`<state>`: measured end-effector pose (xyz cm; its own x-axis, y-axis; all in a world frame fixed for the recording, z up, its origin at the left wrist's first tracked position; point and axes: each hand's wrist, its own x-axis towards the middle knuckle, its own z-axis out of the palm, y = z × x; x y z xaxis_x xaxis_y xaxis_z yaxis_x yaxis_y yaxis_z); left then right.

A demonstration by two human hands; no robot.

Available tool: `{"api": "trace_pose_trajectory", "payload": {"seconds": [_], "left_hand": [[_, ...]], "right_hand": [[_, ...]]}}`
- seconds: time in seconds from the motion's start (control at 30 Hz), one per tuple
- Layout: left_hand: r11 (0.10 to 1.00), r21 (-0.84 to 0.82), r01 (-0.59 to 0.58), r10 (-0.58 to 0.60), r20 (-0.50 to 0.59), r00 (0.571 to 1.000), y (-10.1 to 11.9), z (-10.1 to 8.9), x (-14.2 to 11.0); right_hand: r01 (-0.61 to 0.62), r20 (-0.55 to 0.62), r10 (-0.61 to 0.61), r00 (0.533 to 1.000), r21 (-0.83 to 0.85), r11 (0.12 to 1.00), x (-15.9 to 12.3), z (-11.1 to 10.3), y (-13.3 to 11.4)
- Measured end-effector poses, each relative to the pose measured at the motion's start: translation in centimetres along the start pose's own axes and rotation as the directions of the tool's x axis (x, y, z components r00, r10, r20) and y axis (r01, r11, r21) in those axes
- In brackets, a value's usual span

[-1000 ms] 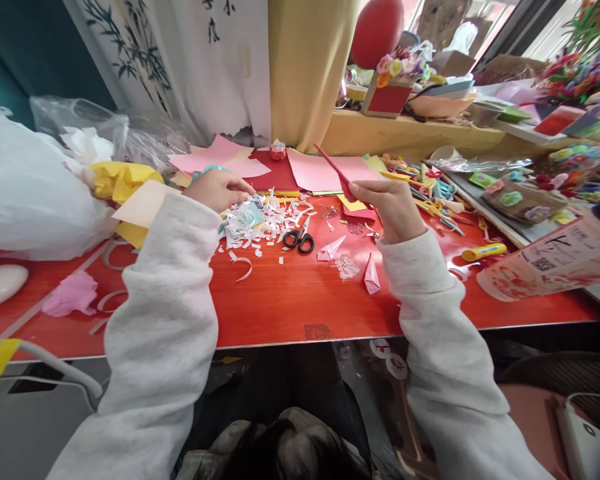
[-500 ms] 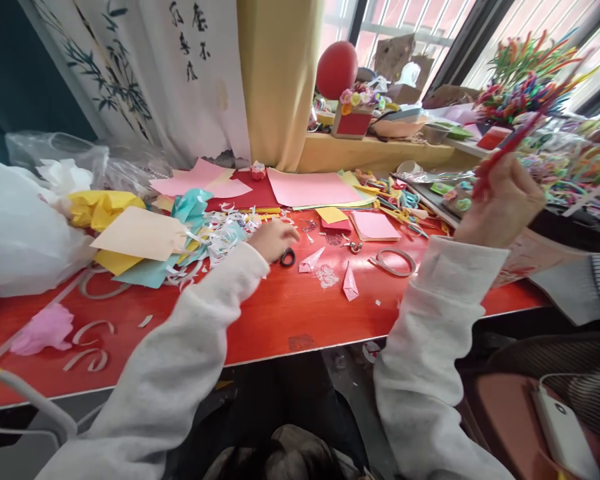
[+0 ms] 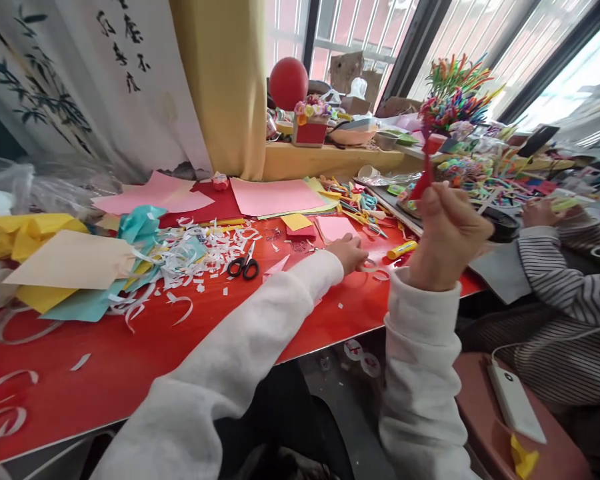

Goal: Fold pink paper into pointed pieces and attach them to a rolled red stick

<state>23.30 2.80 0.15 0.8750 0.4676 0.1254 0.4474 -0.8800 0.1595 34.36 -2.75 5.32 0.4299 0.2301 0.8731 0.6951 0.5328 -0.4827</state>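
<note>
Raised above the table, my right hand [image 3: 450, 233] is closed, pinching a thin red piece [image 3: 425, 175] that stands up from the fingers; motion blur hides its exact kind. My left hand [image 3: 349, 253] is low over the red tabletop, its fingers curled at a pale ring like a thin roll of tape [image 3: 377, 274], partly covered by the hand. Folded pink paper [image 3: 276, 267] shows beside the left sleeve. Black-handled scissors [image 3: 243, 267] lie left of that arm. A yellow glue stick [image 3: 401, 250] rests between the hands.
White paper shreds [image 3: 200, 257] and coloured sheets [image 3: 75, 267] cover the left side. Pink paper [image 3: 275, 197] and colourful strips [image 3: 360, 207] lie at the back. A person in a striped sleeve [image 3: 555, 267] works at right. A white power bank [image 3: 517, 403] lies on a seat.
My left hand has moved right, away from beside the scissors to the pale ring. My right hand still holds up the red piece. The view has turned right, showing the other person's hands.
</note>
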Motion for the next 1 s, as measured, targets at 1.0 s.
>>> {"api": "trace_pose_trajectory", "payload": {"seconds": [1.0], "left_hand": [[0.869, -0.396, 0.296, -0.491, -0.619, 0.613, -5.5, -4.6, -16.2]], "right_hand": [[0.109, 0.278, -0.072, 0.958, -0.119, 0.987, -6.0, 15.3, -5.8]]}}
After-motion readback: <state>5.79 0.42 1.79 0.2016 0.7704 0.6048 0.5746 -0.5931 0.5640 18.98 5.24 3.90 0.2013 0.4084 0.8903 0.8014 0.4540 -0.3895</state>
